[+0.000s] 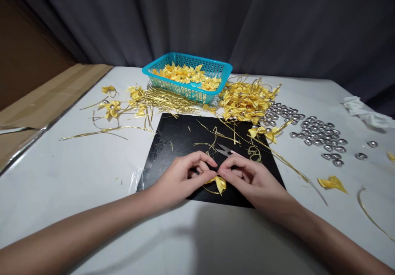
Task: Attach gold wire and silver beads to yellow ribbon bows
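Over the black mat (173, 135), my left hand (189, 174) and my right hand (247, 174) meet with thumbs and forefingers pinched close together. Between them is a small yellow ribbon flower (220, 185) with a thin gold cord (211, 191) curving below it. Both hands are closed on the flower or its cord; the fingertips hide exactly where each grips. Just beyond my right hand lies a pair of scissors (226, 150), its blades showing and its handles partly covered by the hand. Bits of gold thread (254, 153) are scattered on the mat.
A turquoise basket (185, 89) of yellow ribbon pieces stands at the back. Gold cords (168, 99) lie before it, finished-looking yellow flowers (247, 100) are heaped to its right. Silver beads (321, 131) spread farther right, near a white cloth (368, 112). Cardboard (58, 85) borders the left.
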Demonstrator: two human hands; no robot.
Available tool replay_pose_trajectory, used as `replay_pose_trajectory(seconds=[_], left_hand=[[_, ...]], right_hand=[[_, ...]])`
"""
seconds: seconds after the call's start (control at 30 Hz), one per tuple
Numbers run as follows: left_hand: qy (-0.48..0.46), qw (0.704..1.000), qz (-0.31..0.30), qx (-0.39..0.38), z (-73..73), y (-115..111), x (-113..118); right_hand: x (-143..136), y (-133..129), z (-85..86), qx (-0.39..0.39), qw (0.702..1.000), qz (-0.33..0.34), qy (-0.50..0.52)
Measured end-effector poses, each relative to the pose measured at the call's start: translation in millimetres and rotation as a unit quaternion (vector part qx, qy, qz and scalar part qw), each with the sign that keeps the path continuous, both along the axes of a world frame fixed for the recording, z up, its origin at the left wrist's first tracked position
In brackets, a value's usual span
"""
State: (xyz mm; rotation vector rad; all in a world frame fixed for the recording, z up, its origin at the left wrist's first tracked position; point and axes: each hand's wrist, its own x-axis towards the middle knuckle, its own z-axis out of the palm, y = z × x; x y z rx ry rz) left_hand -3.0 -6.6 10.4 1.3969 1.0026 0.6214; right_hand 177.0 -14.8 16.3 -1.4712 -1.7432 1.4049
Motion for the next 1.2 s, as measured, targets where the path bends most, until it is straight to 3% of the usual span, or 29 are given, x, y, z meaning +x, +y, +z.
replay_pose_trajectory(seconds=[0.13,0.33,0.43,0.53,0.67,0.93,1.2], left_hand=[[0.021,1.0,-0.017,0.005,2.2,1,1],[0.078,0.993,-0.052,0.066,3.2,1,1],[0.045,0.991,-0.045,0.113,3.5,1,1],[-0.001,0.996,-0.032,0.081,3.0,-1,1],[-0.026,1.0,-0.001,-0.017,1.2,-3,1],[-0.031,0.997,-0.013,-0.067,3.8,0,-2],[-0.042,0.999,-0.024,-0.021,4.2,1,-3]], right_hand=[[2,-1,-2.6,0.043,0.999,-0.001,-0.008],[6,2,-2.5,0.212,0.974,0.026,-0.075],[7,0,0.5,0.258,0.961,0.044,-0.086],[8,-2,2.4,0.292,0.951,0.053,-0.085],[8,-2,2.6,0.309,0.947,0.05,-0.077],[8,-2,4.8,0.308,0.946,0.036,-0.089],[17,4,7.1,0.297,0.943,0.02,-0.146]])
